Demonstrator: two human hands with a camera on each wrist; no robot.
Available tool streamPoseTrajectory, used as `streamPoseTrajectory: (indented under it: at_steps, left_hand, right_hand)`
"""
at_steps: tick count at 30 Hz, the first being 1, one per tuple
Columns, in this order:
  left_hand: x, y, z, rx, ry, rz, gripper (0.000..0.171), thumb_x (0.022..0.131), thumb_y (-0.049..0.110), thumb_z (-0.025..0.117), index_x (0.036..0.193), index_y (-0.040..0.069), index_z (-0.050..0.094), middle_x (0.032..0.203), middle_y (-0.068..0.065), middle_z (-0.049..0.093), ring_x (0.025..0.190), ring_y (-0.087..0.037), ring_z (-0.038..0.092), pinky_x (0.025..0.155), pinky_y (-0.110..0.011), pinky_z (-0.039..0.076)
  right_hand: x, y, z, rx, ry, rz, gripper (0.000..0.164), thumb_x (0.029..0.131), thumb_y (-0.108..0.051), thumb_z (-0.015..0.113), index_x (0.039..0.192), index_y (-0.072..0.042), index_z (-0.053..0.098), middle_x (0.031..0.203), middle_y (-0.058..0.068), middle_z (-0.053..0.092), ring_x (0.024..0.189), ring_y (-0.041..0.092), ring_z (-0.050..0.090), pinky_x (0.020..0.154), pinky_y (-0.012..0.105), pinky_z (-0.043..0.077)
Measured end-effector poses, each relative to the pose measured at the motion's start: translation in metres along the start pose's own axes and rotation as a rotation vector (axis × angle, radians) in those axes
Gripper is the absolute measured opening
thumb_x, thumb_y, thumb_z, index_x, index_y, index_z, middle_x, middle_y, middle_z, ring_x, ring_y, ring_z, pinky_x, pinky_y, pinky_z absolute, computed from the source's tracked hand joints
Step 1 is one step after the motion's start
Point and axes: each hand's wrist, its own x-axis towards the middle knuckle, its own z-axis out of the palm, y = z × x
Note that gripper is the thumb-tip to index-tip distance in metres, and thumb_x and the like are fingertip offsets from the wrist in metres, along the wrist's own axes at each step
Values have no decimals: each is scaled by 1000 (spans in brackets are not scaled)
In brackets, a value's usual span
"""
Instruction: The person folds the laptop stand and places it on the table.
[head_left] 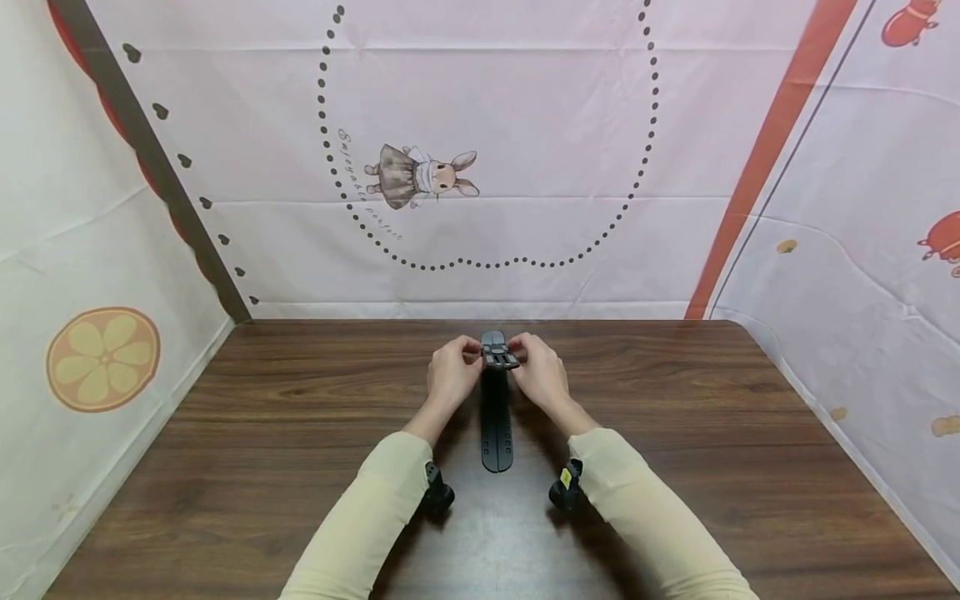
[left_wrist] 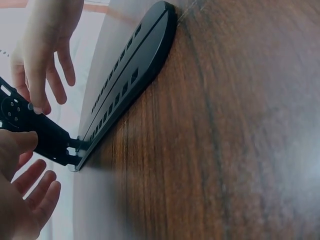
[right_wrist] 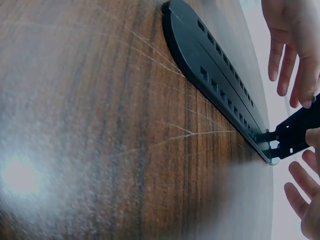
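A black folding stand [head_left: 497, 425] stands on the table in front of me, its long round-ended base lying flat and pointing toward me. In the left wrist view, rows of square slots run along the base [left_wrist: 122, 82], and a hinged upright arm [left_wrist: 52, 142] rises from its far end. My left hand [head_left: 453, 372] pinches the raised part from the left with thumb and fingertips. From the opposite side, my right hand [head_left: 542, 372] pinches it at about the same height. Remaining fingers of both hands are spread loosely beside the arm [right_wrist: 291, 134]. The top plate [head_left: 500, 357] shows between the hands.
The wood-grain table [head_left: 300, 467] extends to both sides and carries faint scratches. A printed cloth [head_left: 525, 167] hangs behind its back edge, with more cloth along the left and right. Small black cameras [head_left: 438, 493] sit at my wrists.
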Motion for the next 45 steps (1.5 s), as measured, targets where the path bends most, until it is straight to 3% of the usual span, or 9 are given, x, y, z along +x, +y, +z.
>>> streamPoseTrajectory:
  at_steps: [8,22,31,45]
  left_hand:
    - [1,-1,-5,33,-36,18,16,80,20,70,96,18,68,97,-2,69,87,-16,65,72,-38,51]
    - [0,-2,-14,119,-168,64,19,84,23,67,103,20,67,109,-1,66,97,-18,63,75,-38,51]
    - [-1,-4,-17,180,-218,108,21,84,23,67,105,19,67,111,-1,65,99,-19,62,78,-38,51]
    - [-2,-9,-14,214,-270,112,21,83,22,68,103,20,66,105,-3,67,96,-18,62,77,-38,50]
  right_hand:
    - [3,1,-5,-6,-43,-23,27,78,-4,66,103,-14,64,104,2,66,92,18,66,79,40,51]
    - [0,1,-18,-9,-162,-69,23,84,-21,66,106,-17,66,106,5,68,95,21,66,78,40,52]
    - [-2,5,-20,-47,-172,-132,20,84,-23,67,103,-16,67,103,2,69,89,19,66,75,38,52]
    - [-5,9,-19,-76,-214,-177,20,83,-21,69,102,-16,66,104,1,69,88,19,67,73,38,53]
